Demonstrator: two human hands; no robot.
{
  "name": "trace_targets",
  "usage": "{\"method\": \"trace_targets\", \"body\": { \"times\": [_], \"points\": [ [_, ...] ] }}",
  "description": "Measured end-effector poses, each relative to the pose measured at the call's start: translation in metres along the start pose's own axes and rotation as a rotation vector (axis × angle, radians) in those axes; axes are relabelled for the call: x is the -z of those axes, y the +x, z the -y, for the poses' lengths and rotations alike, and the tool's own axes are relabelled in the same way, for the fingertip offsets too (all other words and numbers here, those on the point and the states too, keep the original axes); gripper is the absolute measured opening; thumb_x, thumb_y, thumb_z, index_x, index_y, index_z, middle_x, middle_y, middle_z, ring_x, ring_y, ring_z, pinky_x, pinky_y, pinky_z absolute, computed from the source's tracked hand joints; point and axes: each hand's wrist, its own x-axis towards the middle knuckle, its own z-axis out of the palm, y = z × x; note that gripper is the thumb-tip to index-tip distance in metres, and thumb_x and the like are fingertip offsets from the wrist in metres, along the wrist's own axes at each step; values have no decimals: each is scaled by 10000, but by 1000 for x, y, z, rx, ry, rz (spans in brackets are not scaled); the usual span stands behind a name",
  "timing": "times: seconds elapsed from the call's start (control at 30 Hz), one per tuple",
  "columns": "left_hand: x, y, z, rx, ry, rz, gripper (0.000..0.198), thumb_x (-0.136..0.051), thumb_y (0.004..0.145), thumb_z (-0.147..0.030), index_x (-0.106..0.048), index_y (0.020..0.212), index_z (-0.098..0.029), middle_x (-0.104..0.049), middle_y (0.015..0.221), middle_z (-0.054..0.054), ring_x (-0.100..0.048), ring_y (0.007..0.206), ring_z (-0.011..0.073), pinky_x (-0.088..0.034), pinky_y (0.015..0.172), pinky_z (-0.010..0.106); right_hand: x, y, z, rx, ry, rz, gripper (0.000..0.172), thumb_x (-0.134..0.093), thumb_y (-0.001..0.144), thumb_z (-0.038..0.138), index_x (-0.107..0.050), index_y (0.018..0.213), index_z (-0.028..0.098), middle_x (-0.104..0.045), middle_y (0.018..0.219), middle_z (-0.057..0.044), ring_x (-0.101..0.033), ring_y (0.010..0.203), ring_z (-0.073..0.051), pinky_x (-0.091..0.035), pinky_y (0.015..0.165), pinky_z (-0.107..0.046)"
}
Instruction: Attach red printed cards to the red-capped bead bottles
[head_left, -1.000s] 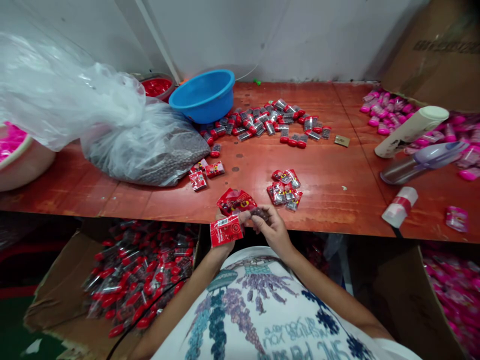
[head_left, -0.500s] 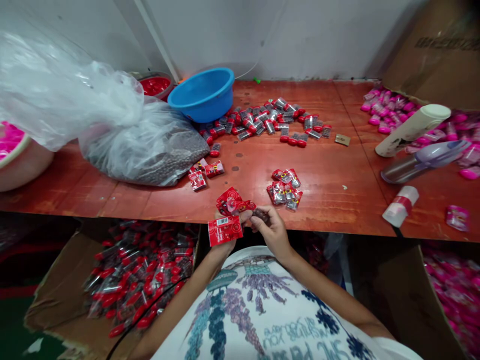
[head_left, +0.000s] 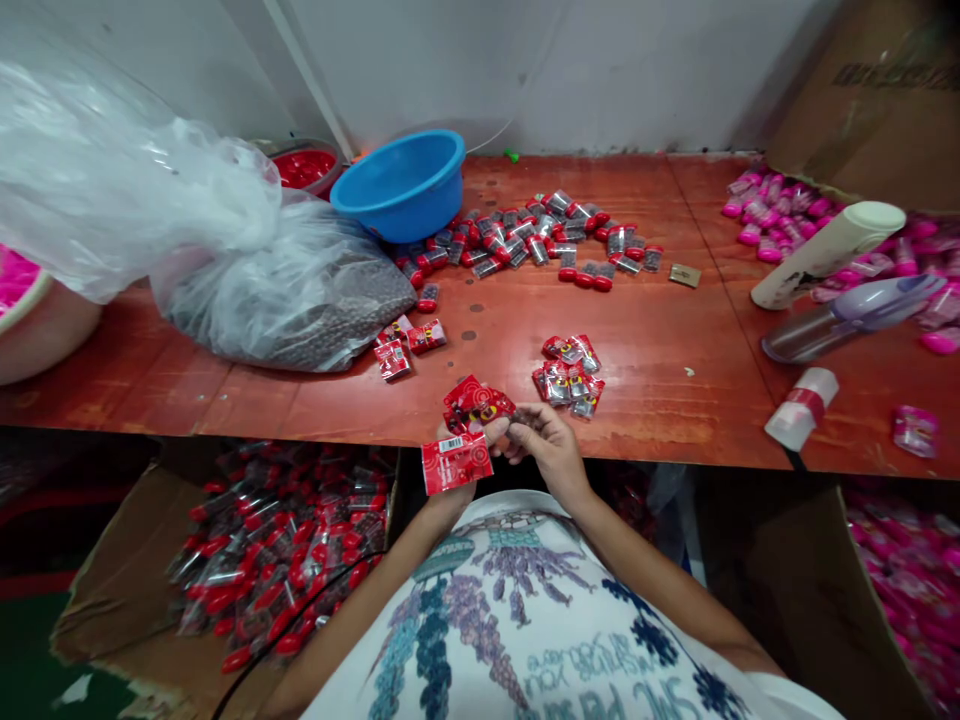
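Observation:
At the table's front edge, my left hand [head_left: 463, 490] is closed on red printed wrappers [head_left: 457, 463], one showing a barcode. More red printed film fans out above its fingers. My right hand [head_left: 556, 450] pinches a small clear container of dark beads [head_left: 517, 420] against the red film. Fingers and film hide most of that container, and whether it is inside the film I cannot tell. Just beyond my right hand lies a small pile of red-wrapped packs [head_left: 570, 382]. Several folded red wrappers [head_left: 393, 358] lie to the left, beside the bead bag.
A clear plastic bag of dark beads [head_left: 300, 300] and a blue basin [head_left: 401, 185] stand left. Red-capped containers [head_left: 517, 240] spread behind. A white tumbler [head_left: 825, 255], a clear bottle [head_left: 847, 315] and a white roll [head_left: 802, 408] are right. Below left, a cardboard box [head_left: 112, 590] holds red-capped containers.
The wrappers in my left hand have shifted slightly right. The bead container has moved closer to the red film, and less of it shows now.

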Motion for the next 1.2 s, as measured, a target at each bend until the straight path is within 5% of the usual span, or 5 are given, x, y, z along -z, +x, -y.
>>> {"method": "trace_targets", "body": {
  "times": [0.1, 0.3, 0.63, 0.87, 1.2],
  "points": [
    [4, 1, 0, 7, 19, 2, 301, -816, 522, -264, -540, 594, -168, -526, 482, -52, -508, 421, 99, -393, 405, 218, 0, -1, -3, 80, -75, -61, 278, -686, 767, 353, -569, 991, 237, -643, 799, 21, -593, 595, -118, -501, 521, -236],
    [10, 12, -6, -12, 16, -52, 283, -811, 529, -225, -580, 672, -147, -595, 589, -38, -497, 439, 68, -400, 418, 194, 2, 0, -6, 258, -321, 39, 333, -617, 833, 277, -585, 1164, 274, -617, 1109, -30, -582, 1029, -193, -457, 917, -338],
    [2, 6, 3, -47, -15, 33, 259, -801, 558, -208, -610, 719, -142, -646, 644, -5, -595, 549, 117, -463, 504, 215, -1, -6, -8, 354, -462, -81, 322, -579, 844, 236, -604, 1163, 280, -601, 1072, -55, -577, 997, -203, -475, 876, -351],
    [-3, 34, 4, 20, -7, 118, 314, -830, 525, -226, -621, 744, -142, -680, 711, 26, -607, 537, 129, -458, 451, 210, 2, 14, -15, 69, 32, -149, 364, -676, 761, 328, -551, 1087, 225, -657, 1011, -36, -645, 836, -171, -552, 756, -334],
    [-16, 72, 10, -6, 101, 114, 286, -827, 527, -244, -661, 732, -135, -680, 711, 28, -579, 517, 108, -485, 473, 210, 13, 38, -19, 65, 54, -214, 367, -726, 694, 319, -549, 996, 210, -655, 957, -24, -659, 804, -169, -571, 714, -322]
  ]
}}
